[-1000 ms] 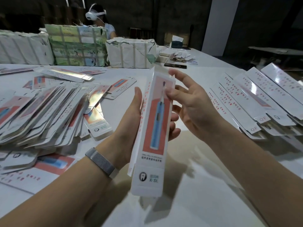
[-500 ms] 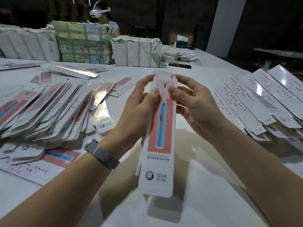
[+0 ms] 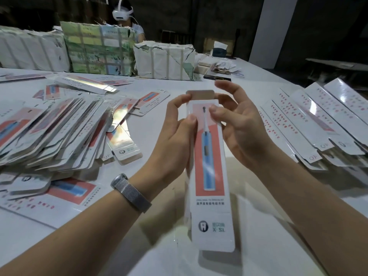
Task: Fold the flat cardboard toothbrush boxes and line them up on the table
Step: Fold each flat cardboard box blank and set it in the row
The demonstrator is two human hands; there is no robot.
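Cardboard, glossy and long, the toothbrush box is held upright above the white worktop, pinched near its brown top flap by the left hand and the right hand. Flat boxes are heaped leftward; folded boxes are lined rightward.

Held white cardboard toothbrush box: coral-red panel, blue toothbrush print, plain tan top flap. Left-wrist woven mesh band: grey. White tabletop.

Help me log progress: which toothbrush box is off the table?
The box held upright between both hands; the flat pile and folded row lie on the table.
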